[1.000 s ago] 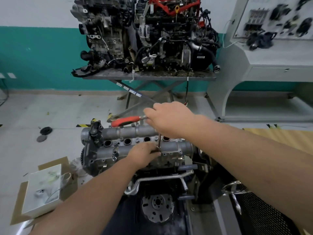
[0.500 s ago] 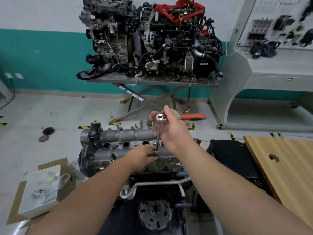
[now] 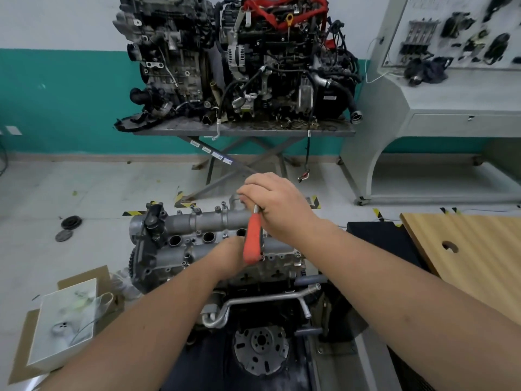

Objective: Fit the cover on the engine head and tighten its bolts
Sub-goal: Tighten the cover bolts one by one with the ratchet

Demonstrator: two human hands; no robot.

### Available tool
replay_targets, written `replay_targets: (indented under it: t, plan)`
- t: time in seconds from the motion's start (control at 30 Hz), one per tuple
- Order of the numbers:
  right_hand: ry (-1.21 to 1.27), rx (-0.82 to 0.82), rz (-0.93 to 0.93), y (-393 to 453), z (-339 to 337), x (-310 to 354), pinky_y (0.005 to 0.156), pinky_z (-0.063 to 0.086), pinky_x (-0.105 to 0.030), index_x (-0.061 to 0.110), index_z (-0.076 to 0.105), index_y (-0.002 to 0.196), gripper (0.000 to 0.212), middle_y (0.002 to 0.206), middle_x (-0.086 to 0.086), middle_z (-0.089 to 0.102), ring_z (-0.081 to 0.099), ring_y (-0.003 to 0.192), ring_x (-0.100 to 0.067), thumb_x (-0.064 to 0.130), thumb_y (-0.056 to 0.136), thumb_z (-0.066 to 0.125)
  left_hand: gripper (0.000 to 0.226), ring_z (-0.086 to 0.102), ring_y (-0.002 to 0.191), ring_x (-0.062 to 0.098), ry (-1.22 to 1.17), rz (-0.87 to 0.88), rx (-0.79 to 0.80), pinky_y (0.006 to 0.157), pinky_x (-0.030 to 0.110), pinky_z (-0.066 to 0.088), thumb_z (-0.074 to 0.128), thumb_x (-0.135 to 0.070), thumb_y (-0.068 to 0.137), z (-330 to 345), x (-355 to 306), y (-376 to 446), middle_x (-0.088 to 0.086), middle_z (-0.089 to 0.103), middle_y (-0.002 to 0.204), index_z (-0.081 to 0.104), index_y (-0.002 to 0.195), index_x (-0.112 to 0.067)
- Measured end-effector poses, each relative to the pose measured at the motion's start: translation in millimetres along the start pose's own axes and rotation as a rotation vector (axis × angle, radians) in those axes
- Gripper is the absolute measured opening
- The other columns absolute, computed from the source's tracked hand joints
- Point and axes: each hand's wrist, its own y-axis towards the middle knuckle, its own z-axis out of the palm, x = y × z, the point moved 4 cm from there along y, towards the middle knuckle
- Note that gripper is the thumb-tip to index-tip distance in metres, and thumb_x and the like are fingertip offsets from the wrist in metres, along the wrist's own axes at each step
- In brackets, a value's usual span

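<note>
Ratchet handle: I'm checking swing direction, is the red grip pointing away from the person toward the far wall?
No, the red grip points back toward the person, below the right hand.

An auto repair training workshop. Two engines [image 3: 234, 63] sit on a lift table [image 3: 242, 131]. Right of it stands a parts display board [image 3: 462, 32].

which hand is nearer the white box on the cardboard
Left. The left hand rests on the cover, on the side toward the white box. The right hand grips the ratchet farther to the right.
</note>
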Motion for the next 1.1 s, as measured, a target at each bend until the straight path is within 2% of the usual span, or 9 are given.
replay_targets:
  t: [0.1, 0.3, 0.43, 0.53, 0.67, 0.77, 0.83, 0.97, 1.1]
  plan:
    - [-0.067, 0.136, -0.026, 5.1, -0.6, 0.3, 0.068, 0.050, -0.046, 0.004, 0.072, 0.105, 0.017, 0.101, -0.011, 0.067, 0.061, 0.085, -0.034, 0.011, 0.091, 0.066, 0.022, 0.063, 0.099, 0.026, -0.040, -0.001, 0.015, 0.095, 0.037, 0.048, 0.064, -0.028, 0.097, 4.0, 0.6, 1.8, 0.004, 0.067, 0.105, 0.069, 0.105, -0.008]
    - [-0.183, 0.427, -0.029, 12.7, -6.7, -3.5, 0.070, 0.041, -0.038, 0.017, 0.054, 0.132, 0.037, 0.109, -0.005, 0.054, 0.053, 0.091, -0.027, 0.029, 0.098, 0.045, 0.021, 0.054, 0.071, 0.006, 0.019, 0.035, 0.001, 0.057, 0.012, 0.029, 0.062, -0.025, 0.098, -1.0, -4.8, 0.6, 0.008, 0.067, 0.122, 0.073, 0.090, -0.009]
    - [-0.202, 0.608, 0.064, 20.6, -11.7, -4.8, 0.069, 0.031, -0.033, 0.027, 0.044, 0.136, 0.039, 0.103, 0.005, 0.046, 0.041, 0.083, -0.014, 0.039, 0.102, 0.031, 0.022, 0.051, 0.076, 0.002, 0.024, 0.060, 0.016, 0.068, 0.020, 0.034, 0.061, -0.025, 0.099, -1.2, -5.8, 0.9, -0.005, 0.065, 0.128, 0.074, 0.096, -0.007]
    - [-0.132, 0.723, 0.189, 30.2, -11.8, -9.1, 0.065, 0.036, -0.034, 0.024, 0.054, 0.107, 0.024, 0.086, 0.010, 0.048, 0.049, 0.082, -0.017, 0.037, 0.101, 0.035, 0.022, 0.057, 0.097, 0.004, -0.009, 0.067, 0.024, 0.078, 0.017, 0.040, 0.062, -0.024, 0.098, -0.8, -5.4, 0.9, -0.018, 0.054, 0.143, 0.075, 0.105, -0.008]
    - [0.496, 0.621, 0.729, 30.0, -4.2, -20.8, 0.051, 0.044, -0.016, 0.009, 0.062, 0.075, 0.022, 0.061, 0.000, 0.069, 0.065, 0.057, -0.007, 0.016, 0.094, 0.053, 0.025, 0.057, 0.123, 0.012, -0.065, 0.056, 0.037, 0.106, 0.028, 0.042, 0.064, -0.022, 0.098, -1.6, -6.9, -1.2, -0.012, 0.047, 0.152, 0.074, 0.115, -0.007]
    - [1.330, 0.313, 1.241, 11.6, 10.8, -21.5, 0.074, 0.045, -0.030, 0.009, 0.057, 0.078, 0.018, 0.061, -0.001, 0.065, 0.072, 0.072, -0.022, 0.010, 0.095, 0.049, 0.027, 0.055, 0.128, 0.014, -0.030, 0.070, 0.044, 0.108, 0.030, 0.041, 0.063, -0.022, 0.098, -2.3, -7.8, -0.3, -0.012, 0.046, 0.152, 0.073, 0.117, -0.006]
    - [1.678, 0.020, 1.370, 1.9, 21.6, -19.2, 0.067, 0.037, -0.028, 0.013, 0.056, 0.076, 0.022, 0.063, 0.004, 0.065, 0.071, 0.077, -0.018, 0.011, 0.097, 0.048, 0.025, 0.057, 0.124, 0.015, -0.011, 0.070, 0.048, 0.104, 0.026, 0.042, 0.063, -0.022, 0.099, -2.1, -6.6, 1.0, -0.013, 0.046, 0.152, 0.074, 0.113, -0.006]
    - [1.538, -0.300, 1.125, -12.1, 31.6, -10.9, 0.072, 0.044, -0.033, 0.016, 0.056, 0.088, 0.017, 0.087, -0.003, 0.072, 0.059, 0.093, -0.029, 0.023, 0.103, 0.050, 0.020, 0.063, 0.105, 0.015, -0.017, 0.077, 0.041, 0.078, 0.016, 0.037, 0.063, -0.021, 0.098, 1.0, 0.1, 3.7, -0.019, 0.051, 0.146, 0.076, 0.103, -0.006]
    - [0.584, -0.220, 0.510, -15.1, 18.4, 0.9, 0.104, 0.043, -0.023, 0.020, 0.069, 0.122, 0.030, 0.129, 0.004, 0.064, 0.056, 0.122, -0.011, 0.029, 0.103, 0.048, 0.015, 0.063, 0.083, 0.010, -0.050, 0.059, -0.006, 0.071, 0.004, 0.039, 0.065, -0.016, 0.096, 2.6, 3.1, 4.7, -0.023, 0.071, 0.112, 0.074, 0.095, -0.005]
